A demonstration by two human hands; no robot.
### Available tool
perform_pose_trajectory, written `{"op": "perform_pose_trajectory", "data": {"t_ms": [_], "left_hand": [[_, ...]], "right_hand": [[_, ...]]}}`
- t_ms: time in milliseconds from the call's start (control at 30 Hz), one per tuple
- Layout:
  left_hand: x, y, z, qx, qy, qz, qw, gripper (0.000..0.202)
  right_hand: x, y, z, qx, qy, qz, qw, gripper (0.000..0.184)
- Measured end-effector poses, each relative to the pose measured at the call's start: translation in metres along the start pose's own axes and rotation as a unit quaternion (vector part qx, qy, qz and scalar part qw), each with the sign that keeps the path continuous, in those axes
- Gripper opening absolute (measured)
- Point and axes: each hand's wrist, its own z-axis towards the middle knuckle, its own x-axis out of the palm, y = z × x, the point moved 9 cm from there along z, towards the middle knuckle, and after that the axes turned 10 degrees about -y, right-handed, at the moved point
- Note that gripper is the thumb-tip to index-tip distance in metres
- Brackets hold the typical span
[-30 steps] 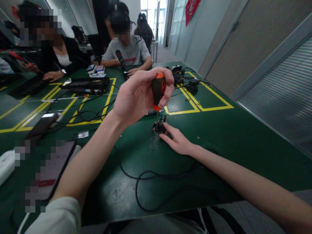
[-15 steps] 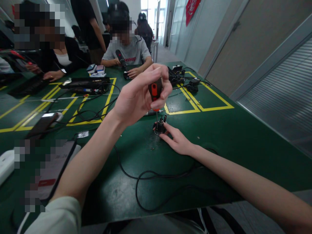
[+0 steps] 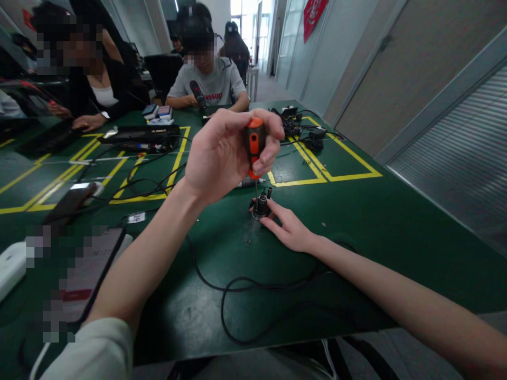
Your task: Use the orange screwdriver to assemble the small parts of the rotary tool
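Observation:
My left hand (image 3: 233,148) is closed around the black and orange handle of a screwdriver (image 3: 254,145), held upright. Its thin shaft points down to a small black, round part (image 3: 261,205) with a metallic rim and short posts on top. Whether the tip sits in a screw is too small to tell. Thumb and fingers of my right hand (image 3: 288,227) pinch that part from the right, against the green table. A few tiny screws (image 3: 247,241) lie just in front of it.
A black cable (image 3: 225,287) loops across the green table (image 3: 380,248) near me. A phone (image 3: 89,274) and white power strip (image 3: 11,266) lie at left. Behind my left hand is a grey cylindrical tool (image 3: 247,183). Tangled black cables (image 3: 312,138) lie farther back. Two people sit across.
My left fingers have shifted on the screwdriver, so more of its handle and its orange top now show. My right hand and the black part stay in place.

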Motion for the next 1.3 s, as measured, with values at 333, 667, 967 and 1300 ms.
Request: {"op": "perform_pose_trajectory", "data": {"t_ms": [333, 667, 967, 1300], "left_hand": [[0.003, -0.0014, -0.0018, 0.029, 0.027, -0.005, 0.999, 0.037], [0.0047, 0.0006, -0.0042, 0.027, 0.035, -0.001, 0.999, 0.018], [-0.0029, 0.0052, -0.0018, -0.02, -0.001, 0.009, 1.0, 0.047], [-0.0014, 0.0067, -0.0056, -0.026, 0.012, 0.004, 1.0, 0.025]], "right_hand": [[-0.0018, -0.0032, -0.002, 0.001, -0.002, -0.018, 1.0, 0.048], [-0.0015, -0.0037, -0.0025, 0.005, -0.002, -0.019, 1.0, 0.046], [0.0005, -0.0029, -0.0035, 0.0, 0.001, -0.022, 1.0, 0.047], [0.0034, -0.0031, -0.0038, 0.006, 0.016, -0.032, 0.999, 0.048]]}}
